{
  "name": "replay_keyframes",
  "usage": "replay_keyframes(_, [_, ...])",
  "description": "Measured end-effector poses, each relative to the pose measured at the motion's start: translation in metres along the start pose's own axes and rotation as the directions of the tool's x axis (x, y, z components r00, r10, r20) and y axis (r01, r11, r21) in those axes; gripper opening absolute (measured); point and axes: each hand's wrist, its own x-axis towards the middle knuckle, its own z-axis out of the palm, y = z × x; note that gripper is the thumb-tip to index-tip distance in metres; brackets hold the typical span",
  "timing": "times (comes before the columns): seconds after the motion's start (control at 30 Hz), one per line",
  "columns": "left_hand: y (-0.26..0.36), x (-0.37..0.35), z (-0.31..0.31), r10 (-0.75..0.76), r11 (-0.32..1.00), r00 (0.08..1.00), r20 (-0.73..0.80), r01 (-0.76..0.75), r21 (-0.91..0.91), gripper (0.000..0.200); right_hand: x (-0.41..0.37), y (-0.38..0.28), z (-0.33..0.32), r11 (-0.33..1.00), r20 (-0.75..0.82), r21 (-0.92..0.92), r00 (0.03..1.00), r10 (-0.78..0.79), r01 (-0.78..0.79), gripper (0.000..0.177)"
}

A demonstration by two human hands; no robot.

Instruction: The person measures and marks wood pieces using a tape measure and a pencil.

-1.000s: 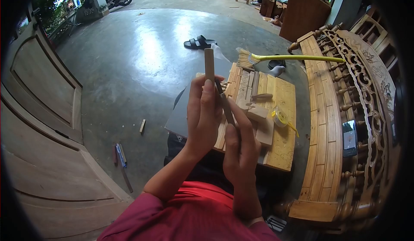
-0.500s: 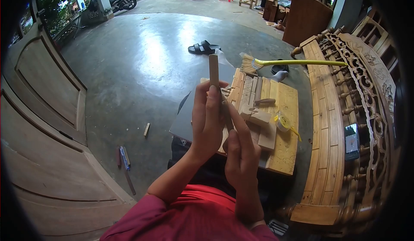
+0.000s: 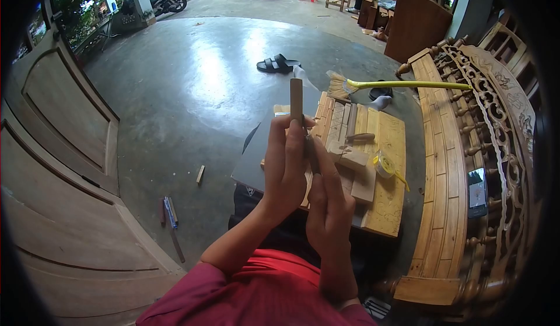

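My left hand [image 3: 284, 165] is closed around a narrow wooden strip [image 3: 297, 100], which points up and away past my fingertips. Close beside it, my right hand [image 3: 329, 206] is closed on a thin dark tool [image 3: 313, 156]. The tool's upper end meets the strip near my left fingers; its kind is partly hidden by my hands. Beyond the hands lies a low wooden workboard [image 3: 387, 142] with wood strips and blocks [image 3: 350, 156] on it. A small wooden handle [image 3: 360, 137] rests on these pieces. To its right sits a yellow tape measure [image 3: 384, 165].
A yellow-handled broom [image 3: 408, 84] reaches to a carved wooden bench [image 3: 438, 168], where a phone [image 3: 476, 193] lies. Wooden panels [image 3: 70, 227] stand at left. On the floor are a sandal [image 3: 278, 64], pens [image 3: 170, 211] and a wood scrap [image 3: 200, 175].
The strip and both hands have shifted slightly right, and the strip's top sits a little lower. The view has moved slightly. A person's legs now show at the far top.
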Motion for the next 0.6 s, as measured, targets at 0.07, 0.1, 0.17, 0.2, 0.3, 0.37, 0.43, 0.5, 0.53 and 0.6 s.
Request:
replay_keyframes(0.07, [0.005, 0.0, -0.001, -0.05, 0.998, 0.999, -0.002, 0.05, -0.031, 0.032, 0.001, 0.0, 0.001, 0.998, -0.023, -0.021, 0.998, -0.057, 0.056, 0.043])
replay_keyframes(0.1, [0.007, 0.001, -0.002, -0.076, 0.996, 0.997, -0.002, 0.076, -0.047, 0.032, 0.002, 0.002, 0.002, 0.994, -0.041, -0.038, 0.994, -0.102, 0.1, 0.044])
replay_keyframes(0.17, [0.005, 0.004, -0.005, -0.059, 0.997, 0.998, -0.023, 0.057, -0.053, 0.031, 0.005, 0.009, 0.005, 0.975, -0.081, -0.085, 0.974, -0.21, 0.203, 0.045])
replay_keyframes(0.2, [0.005, 0.005, -0.006, -0.05, 0.997, 0.998, -0.034, 0.048, -0.055, 0.031, 0.005, 0.01, 0.006, 0.969, -0.09, -0.096, 0.968, -0.234, 0.226, 0.045])
replay_keyframes(0.3, [0.006, 0.006, -0.007, -0.031, 0.999, 0.998, -0.05, 0.031, -0.008, 0.031, 0.004, 0.011, 0.008, 0.97, -0.097, -0.097, 0.968, -0.232, 0.222, 0.046])
replay_keyframes(0.37, [0.003, 0.006, -0.006, -0.022, 1.0, 0.998, -0.062, 0.021, -0.004, 0.031, 0.003, 0.008, 0.009, 0.976, -0.092, -0.089, 0.974, -0.206, 0.198, 0.046])
replay_keyframes(0.43, [0.004, 0.006, -0.005, -0.024, 1.0, 0.998, -0.064, 0.024, -0.001, 0.033, 0.003, 0.008, 0.012, 0.975, -0.111, -0.069, 0.97, -0.218, 0.211, 0.046])
replay_keyframes(0.5, [0.01, 0.006, -0.004, -0.038, 0.999, 0.998, -0.058, 0.039, 0.002, 0.034, 0.004, 0.012, 0.016, 0.968, -0.14, -0.05, 0.958, -0.25, 0.246, 0.046])
replay_keyframes(0.53, [0.01, 0.006, -0.005, -0.036, 0.999, 0.998, -0.057, 0.036, -0.004, 0.034, 0.004, 0.012, 0.016, 0.965, -0.148, -0.048, 0.954, -0.261, 0.257, 0.046])
replay_keyframes(0.6, [0.01, 0.006, -0.006, -0.032, 0.999, 0.998, -0.054, 0.031, -0.014, 0.034, 0.004, 0.009, 0.016, 0.965, -0.142, -0.068, 0.955, -0.261, 0.253, 0.046])
